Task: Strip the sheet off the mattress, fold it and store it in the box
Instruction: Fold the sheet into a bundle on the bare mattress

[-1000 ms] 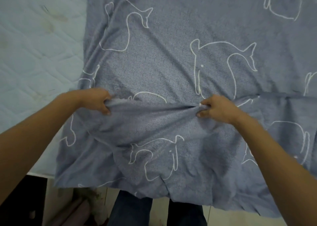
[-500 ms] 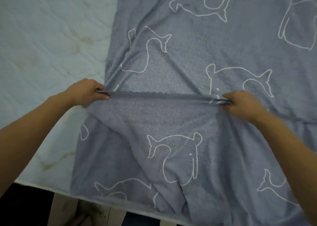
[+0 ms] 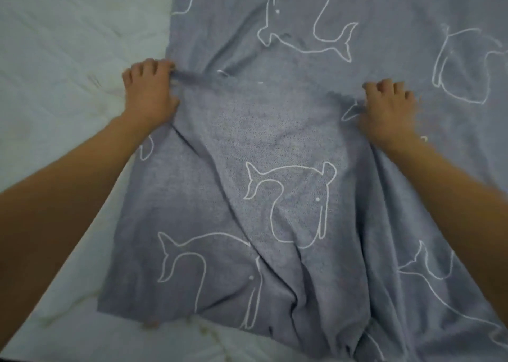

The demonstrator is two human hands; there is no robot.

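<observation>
Left hand [image 3: 149, 92] and right hand [image 3: 387, 106], both tight-fisted on the folded edge of the sheet [image 3: 275, 131]; bare mattress [image 3: 68, 59] alongside, left.

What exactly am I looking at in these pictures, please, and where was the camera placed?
There is no machine here: these are a person's two bare arms, seen from a wide-angle camera worn on the head and looking forward and down. That is why the arms enter from the bottom corners.

The pale quilted surface is a mattress. A grey-blue sheet printed with white whale outlines lies on it, with a near layer doubled over the part beyond.

The left hand grips the edge of that layer with curled fingers. The right hand, slightly blurred, appears to grip the same edge further along. The storage box is not in view.
</observation>
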